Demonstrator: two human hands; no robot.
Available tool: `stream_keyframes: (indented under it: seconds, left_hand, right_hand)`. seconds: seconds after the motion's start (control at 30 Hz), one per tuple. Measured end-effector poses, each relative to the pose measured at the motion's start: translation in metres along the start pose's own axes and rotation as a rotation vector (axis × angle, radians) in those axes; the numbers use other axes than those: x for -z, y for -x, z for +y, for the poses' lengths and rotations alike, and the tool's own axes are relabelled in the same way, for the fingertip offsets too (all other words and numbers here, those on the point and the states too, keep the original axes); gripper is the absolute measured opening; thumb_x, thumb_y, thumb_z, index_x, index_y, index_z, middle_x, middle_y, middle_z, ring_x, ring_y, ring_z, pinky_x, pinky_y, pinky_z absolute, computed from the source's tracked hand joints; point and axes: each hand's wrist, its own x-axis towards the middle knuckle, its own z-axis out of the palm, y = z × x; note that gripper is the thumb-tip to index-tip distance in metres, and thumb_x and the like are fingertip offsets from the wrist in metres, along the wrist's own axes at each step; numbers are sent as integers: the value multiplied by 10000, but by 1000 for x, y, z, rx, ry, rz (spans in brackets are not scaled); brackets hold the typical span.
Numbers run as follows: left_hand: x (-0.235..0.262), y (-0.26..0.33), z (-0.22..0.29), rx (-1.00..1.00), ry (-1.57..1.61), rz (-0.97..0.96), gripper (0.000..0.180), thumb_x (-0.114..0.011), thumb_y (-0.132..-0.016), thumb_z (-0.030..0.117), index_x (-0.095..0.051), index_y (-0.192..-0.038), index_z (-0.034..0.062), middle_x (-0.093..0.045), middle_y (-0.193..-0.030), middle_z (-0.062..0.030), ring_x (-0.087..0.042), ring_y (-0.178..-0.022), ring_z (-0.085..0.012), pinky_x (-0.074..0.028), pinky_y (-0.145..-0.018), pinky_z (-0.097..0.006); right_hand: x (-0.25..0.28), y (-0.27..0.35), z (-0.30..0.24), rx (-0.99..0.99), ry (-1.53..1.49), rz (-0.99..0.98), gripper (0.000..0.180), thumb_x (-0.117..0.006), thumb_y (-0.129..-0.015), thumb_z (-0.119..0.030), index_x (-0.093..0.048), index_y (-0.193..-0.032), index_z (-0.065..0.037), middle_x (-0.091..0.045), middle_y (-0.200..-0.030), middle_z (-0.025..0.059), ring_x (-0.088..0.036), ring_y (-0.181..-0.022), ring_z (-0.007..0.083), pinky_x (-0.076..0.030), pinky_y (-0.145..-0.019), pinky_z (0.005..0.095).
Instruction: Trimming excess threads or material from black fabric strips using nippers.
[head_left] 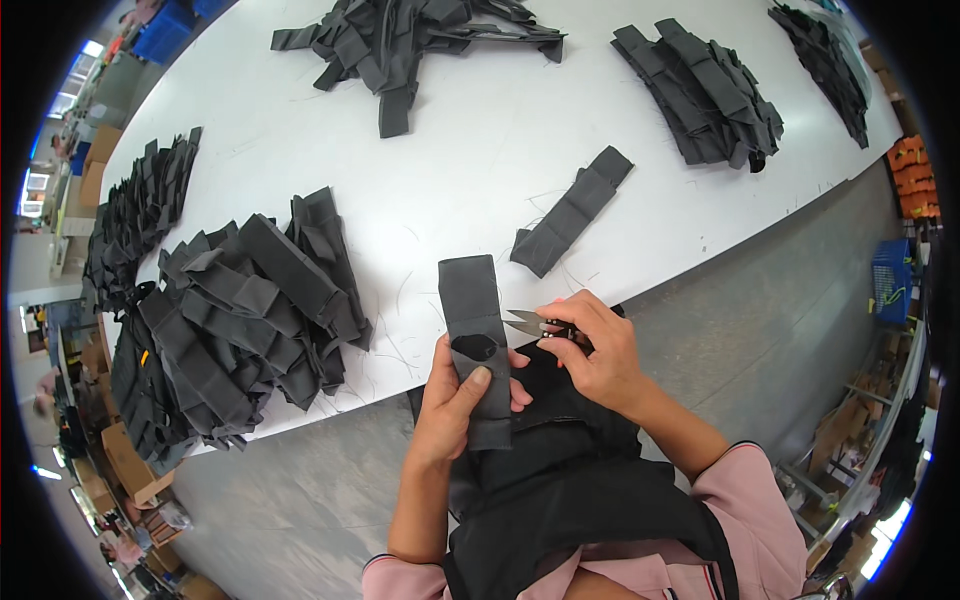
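At the white table's (430, 200) near edge, the left hand (450, 402) pinches a dark-grey fabric strip (473, 318) while the right hand (602, 350) grips parted thread snips (546, 326), probably best kept clear of those fingertips (519, 397).

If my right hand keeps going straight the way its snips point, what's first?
Probably the dark fabric strip in the left hand; the right hand's snips point at its edge, though depth is unclear.

Beyond the held strip (469, 288), passage runs between the obstructing fabric heap (235, 305) and lone strip (574, 212).
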Motion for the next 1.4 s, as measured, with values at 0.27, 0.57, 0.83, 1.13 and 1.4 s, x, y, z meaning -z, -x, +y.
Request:
stream_keyframes:
  seconds: [0.27, 0.57, 0.83, 1.13, 1.4]
  left_hand:
    - [-7, 3, 1, 2, 17, -36, 404, -465, -937, 88, -267, -1287, 49, -561, -1036, -210, -623, -739, -243, -524, -673, -339]
    - [-4, 6, 0, 52, 133, -55, 412, -477, -929, 81, -279, -1290, 59, -564, -1006, -199, -616, -713, -239, -522, -641, -340]
    - [-4, 7, -1, 31, 107, -55, 445, -463, -933, 79, -253, -1324, 51, -562, -1011, -197, -616, -731, -227, -521, -652, -332]
    - [-7, 7, -2, 22, -130, -32, 506, -435, -942, 80, -197, -1386, 27, -565, -1026, -160, -593, -739, -180, -503, -694, -305]
    - [-11, 8, 1, 69, -160, -22, 495, -431, -940, 52, -205, -1381, 21, -566, -1021, -134, -587, -729, -161, -501, -690, -286]
  right_hand:
    - [0, 1, -1, 137, 95, 12, 270, -682, -720, 14, -627, -981, -30, -596, -795, 94, -576, -615, 189, -452, -551, 286]
    - [2, 2, -1, 352, 344, 68, 279, -697, -683, 12, -636, -953, -21, -610, -776, 93, -582, -614, 242, -461, -548, 309]
    - [-1, -2, -4, 263, 257, 39, 257, -701, -683, -22, -641, -931, -54, -598, -775, 63, -569, -601, 229, -462, -553, 312]
    - [-13, -10, -6, 321, 221, 30, 291, -697, -669, -7, -652, -950, -68, -551, -780, 52, -573, -596, 196, -448, -519, 295]
    - [-16, -8, 0, 422, 271, 24, 398, -669, -577, 12, -658, -969, -57, -550, -765, 48, -552, -571, 196, -441, -499, 292]
